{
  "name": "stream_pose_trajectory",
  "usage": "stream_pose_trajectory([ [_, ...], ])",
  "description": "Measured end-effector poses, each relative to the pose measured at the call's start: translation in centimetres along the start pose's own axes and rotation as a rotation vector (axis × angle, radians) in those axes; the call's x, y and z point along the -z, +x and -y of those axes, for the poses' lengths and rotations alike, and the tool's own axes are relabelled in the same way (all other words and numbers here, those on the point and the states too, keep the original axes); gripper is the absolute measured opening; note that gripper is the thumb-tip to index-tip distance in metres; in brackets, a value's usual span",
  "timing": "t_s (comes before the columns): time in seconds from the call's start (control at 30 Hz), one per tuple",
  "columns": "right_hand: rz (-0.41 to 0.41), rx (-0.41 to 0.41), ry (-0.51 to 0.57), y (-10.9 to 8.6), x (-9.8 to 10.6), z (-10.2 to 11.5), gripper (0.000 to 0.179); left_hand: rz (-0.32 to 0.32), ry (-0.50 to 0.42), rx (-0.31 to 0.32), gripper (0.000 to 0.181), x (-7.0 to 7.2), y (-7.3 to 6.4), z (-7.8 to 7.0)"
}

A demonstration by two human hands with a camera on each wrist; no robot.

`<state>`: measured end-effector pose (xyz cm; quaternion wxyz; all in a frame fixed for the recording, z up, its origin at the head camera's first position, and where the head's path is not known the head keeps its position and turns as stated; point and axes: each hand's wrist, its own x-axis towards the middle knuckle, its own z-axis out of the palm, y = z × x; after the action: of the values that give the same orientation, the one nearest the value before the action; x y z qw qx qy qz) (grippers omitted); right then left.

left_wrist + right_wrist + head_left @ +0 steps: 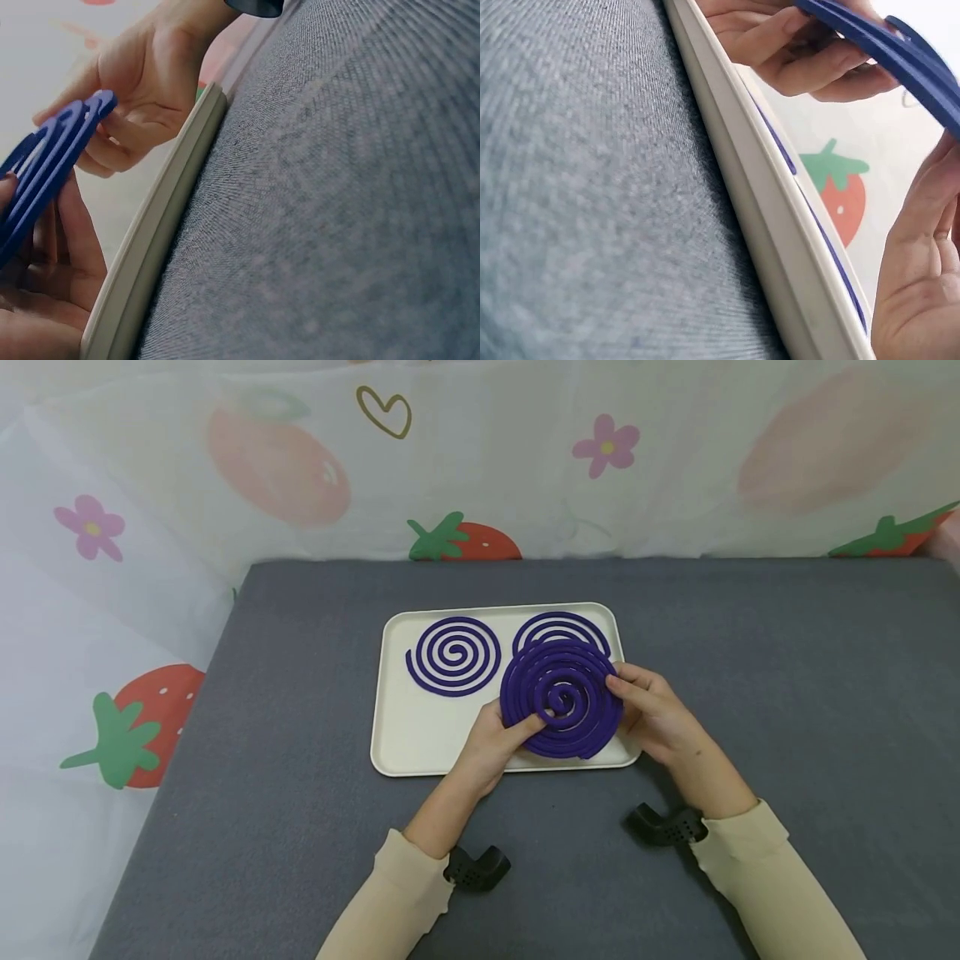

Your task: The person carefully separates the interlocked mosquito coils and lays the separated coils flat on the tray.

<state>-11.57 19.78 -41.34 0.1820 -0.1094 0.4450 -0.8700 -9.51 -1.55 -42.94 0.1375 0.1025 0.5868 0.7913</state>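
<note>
Both hands hold a densely wound purple mosquito coil (592, 718) above the right part of a white tray (420, 739). My left hand (487, 745) grips its lower left side, the thumb lying over the rings near the centre. At the right edge, my right hand (660, 718) pinches it between thumb and fingers. The left wrist view shows the coil (56, 150) tilted, with rings slightly spread apart. On the tray's left lies a single loose spiral coil (455, 627). Another coil (561, 615) lies at the back right, partly hidden behind the held one.
The tray stands on a grey cloth-covered table (262, 793). Behind it hangs a white curtain (480, 460) printed with strawberries and flowers. A black wrist device (477, 870) sits at the left cuff, another black device (663, 825) at the right cuff.
</note>
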Motion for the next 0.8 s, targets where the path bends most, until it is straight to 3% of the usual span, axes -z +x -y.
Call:
stream_pose_trajectory([
  [0.27, -0.219, 0.099, -0.179, 0.27, -0.55, -0.05, 0.022, -0.017, 0.062, -0.003, 0.034, -0.17, 0.04, -0.09],
  [0.37, -0.292, 0.139, -0.241, 0.32, -0.64, -0.14, 0.018, -0.004, 0.066, 0.005, 0.035, -0.21, 0.02, -0.12],
  [0.53, -0.347, 0.194, -0.282, 0.42, -0.74, -0.31, 0.013, 0.027, 0.031, 0.028, 0.036, -0.15, -0.03, -0.09],
  [0.8, -0.386, 0.261, -0.313, 0.63, -0.85, -0.31, 0.033, 0.097, -0.066, 0.072, 0.043, 0.00, -0.12, -0.41],
])
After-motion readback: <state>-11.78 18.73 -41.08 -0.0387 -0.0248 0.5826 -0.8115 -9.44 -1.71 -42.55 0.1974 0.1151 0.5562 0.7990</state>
